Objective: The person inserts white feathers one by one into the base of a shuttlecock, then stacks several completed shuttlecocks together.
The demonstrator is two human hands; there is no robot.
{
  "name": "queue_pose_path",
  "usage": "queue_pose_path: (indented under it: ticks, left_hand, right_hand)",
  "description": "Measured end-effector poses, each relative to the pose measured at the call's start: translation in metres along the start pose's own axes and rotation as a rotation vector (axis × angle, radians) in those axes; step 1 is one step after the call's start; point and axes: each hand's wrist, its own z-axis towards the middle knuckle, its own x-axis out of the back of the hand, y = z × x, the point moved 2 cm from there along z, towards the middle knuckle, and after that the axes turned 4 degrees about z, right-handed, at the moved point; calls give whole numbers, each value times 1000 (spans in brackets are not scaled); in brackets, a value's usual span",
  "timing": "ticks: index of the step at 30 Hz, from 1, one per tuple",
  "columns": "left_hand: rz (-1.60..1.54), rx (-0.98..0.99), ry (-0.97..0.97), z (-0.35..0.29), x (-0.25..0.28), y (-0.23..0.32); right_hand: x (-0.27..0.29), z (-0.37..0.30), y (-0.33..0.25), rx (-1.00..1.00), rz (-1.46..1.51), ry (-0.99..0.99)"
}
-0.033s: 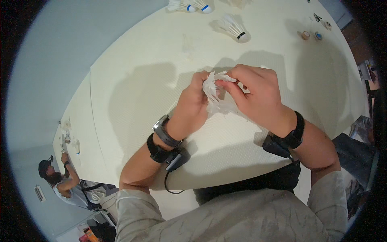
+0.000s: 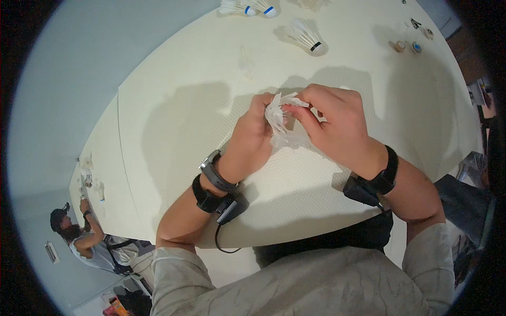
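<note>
A white feather shuttlecock [image 2: 275, 115] is held over the table, its feathered end facing up. My left hand [image 2: 247, 137] is closed around it from the left side, and its cork base is hidden in my grip. From the right, my right hand [image 2: 340, 118] pinches a feather at the shuttlecock's rim between thumb and forefinger. More white feathers [image 2: 290, 139] show just below, between my two hands; whether they are loose or part of the shuttlecock I cannot tell.
Beyond my hands on the white table [image 2: 179, 168] lies a shuttlecock with a black band [image 2: 305, 39]. Blue-banded shuttlecocks [image 2: 258, 8] sit at the far edge. Small spools [image 2: 408, 46] stand at the far right. Another person [image 2: 87, 239] works at the table's left end.
</note>
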Motion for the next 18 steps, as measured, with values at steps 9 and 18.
queue_pose_path:
  ticks: [9,18]
  left_hand:
    - [-107,3,80,0,0,-5]
    - [-81,-92,289,7,10,-4]
  right_hand:
    - [-7,3,5,-210,304,9]
    - [-8,1,26,-359,416,-64]
